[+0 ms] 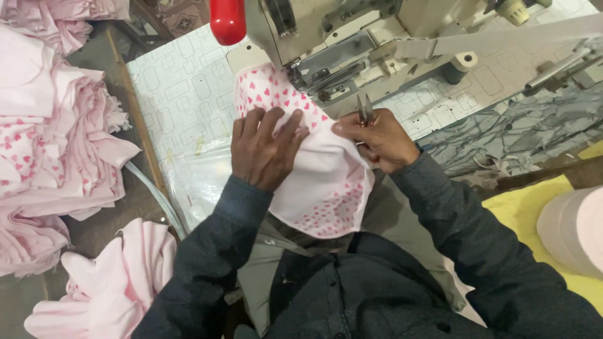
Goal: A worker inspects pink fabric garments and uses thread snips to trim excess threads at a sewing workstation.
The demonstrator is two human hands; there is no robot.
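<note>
A pink garment piece with red hearts (314, 182) lies under the head of a cream sewing machine (339, 37) and hangs off the table front. My left hand (264, 147) presses flat on the fabric, fingers spread toward the needle area. My right hand (380, 141) pinches the fabric's right edge and also holds small metal thread snips (365, 110), blades pointing up toward the machine.
A patterned white table top (182, 88) carries the machine. Stacks of pink fabric (56, 144) sit at the left, more pink pieces (119, 282) lie low left. A red knob (227, 22) is at the top. Yellow cloth (534, 207) and a pale roll (575, 229) are at the right.
</note>
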